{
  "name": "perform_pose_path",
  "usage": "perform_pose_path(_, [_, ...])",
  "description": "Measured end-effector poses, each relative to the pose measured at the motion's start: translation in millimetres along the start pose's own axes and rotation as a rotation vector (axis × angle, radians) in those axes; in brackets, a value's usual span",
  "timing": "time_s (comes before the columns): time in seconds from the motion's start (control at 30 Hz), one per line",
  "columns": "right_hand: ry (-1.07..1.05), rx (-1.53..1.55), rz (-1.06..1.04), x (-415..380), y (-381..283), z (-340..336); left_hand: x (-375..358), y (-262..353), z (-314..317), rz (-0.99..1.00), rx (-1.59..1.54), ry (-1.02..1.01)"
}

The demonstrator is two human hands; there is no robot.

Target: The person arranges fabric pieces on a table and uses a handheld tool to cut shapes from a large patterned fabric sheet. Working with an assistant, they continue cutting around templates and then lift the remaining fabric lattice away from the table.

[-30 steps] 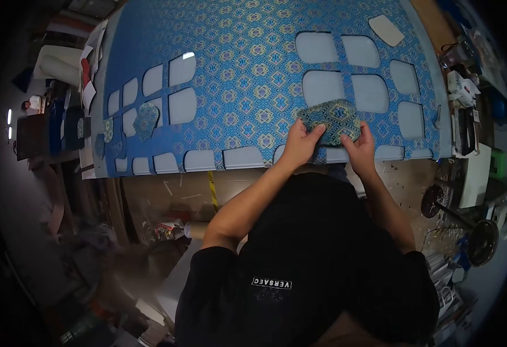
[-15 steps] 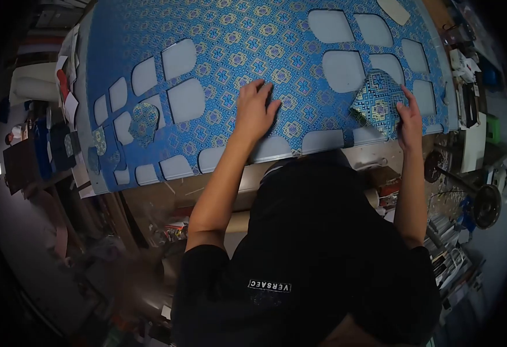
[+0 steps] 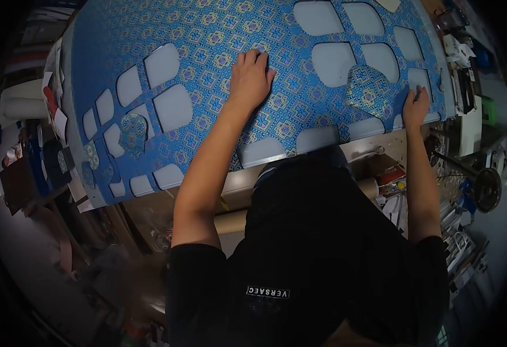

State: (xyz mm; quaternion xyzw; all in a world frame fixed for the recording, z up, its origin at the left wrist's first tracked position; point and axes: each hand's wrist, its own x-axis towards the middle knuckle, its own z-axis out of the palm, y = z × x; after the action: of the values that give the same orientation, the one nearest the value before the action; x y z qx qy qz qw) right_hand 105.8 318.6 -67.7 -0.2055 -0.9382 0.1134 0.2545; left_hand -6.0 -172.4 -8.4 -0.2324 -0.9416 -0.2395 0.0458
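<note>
1 patterned blue fabric sheet (image 3: pixel 219 52), 2 hands, 2 loose cut fabric pieces (image 3: pixel 368 89) (image 3: pixel 132 132), and about 17 cut-out holes.

Mirrored "VERSACE" on black shirt (image 3: pixel 323 260)

cut piece (image 3: pixel 369 91) | blue patterned fabric | flat on sheet (image 3: pixel 219 46)

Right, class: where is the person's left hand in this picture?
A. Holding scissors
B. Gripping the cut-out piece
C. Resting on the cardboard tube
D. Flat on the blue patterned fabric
D: the left hand lies palm down, fingers spread, on the blue patterned fabric, holding nothing.
</note>
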Motion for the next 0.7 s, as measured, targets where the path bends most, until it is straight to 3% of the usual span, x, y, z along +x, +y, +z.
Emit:
perform_pose_path(0.1, [-0.006,0.009,0.015,0.8,-5.0,-5.5,10.1,1.9,-2.8,-0.044,-0.045,0.008])
perform_pose_path(0.17, [0.016,-0.002,-0.008,0.0,-8.6,-7.4,16.5,5.2,-15.5,-0.159,0.025,-0.09])
perform_pose_path(0.2, [0.014,-0.004,-0.002,0.1,-7.6,-7.5,22.4,5.1,-24.0,-0.201,-0.092,-0.172])
perform_pose_path(0.3, [0.019,-0.028,-0.017,0.5,-7.9,-8.4,21.7,8.8,-32.6,-0.19,-0.279,-0.29])
perform_pose_path(0.4, [0.013,0.001,0.005,-2.3,-9.9,-10.4,32.8,6.6,-49.6,-0.117,-0.155,-0.4])
perform_pose_path(0.43, [0.014,-0.028,-0.013,-2.2,-8.2,-10.5,36.9,-0.3,-49.6,-0.114,-0.144,-0.393])
perform_pose_path(0.5, [0.025,-0.049,-0.025,1.1,-10.8,-5.1,50.4,-22.7,-39.6,0.013,0.035,-0.148])
perform_pose_path(0.7, [0.008,-0.095,-0.017,2.4,-21.8,-13.7,91.1,-64.3,-22.4,-0.079,0.143,-0.161])
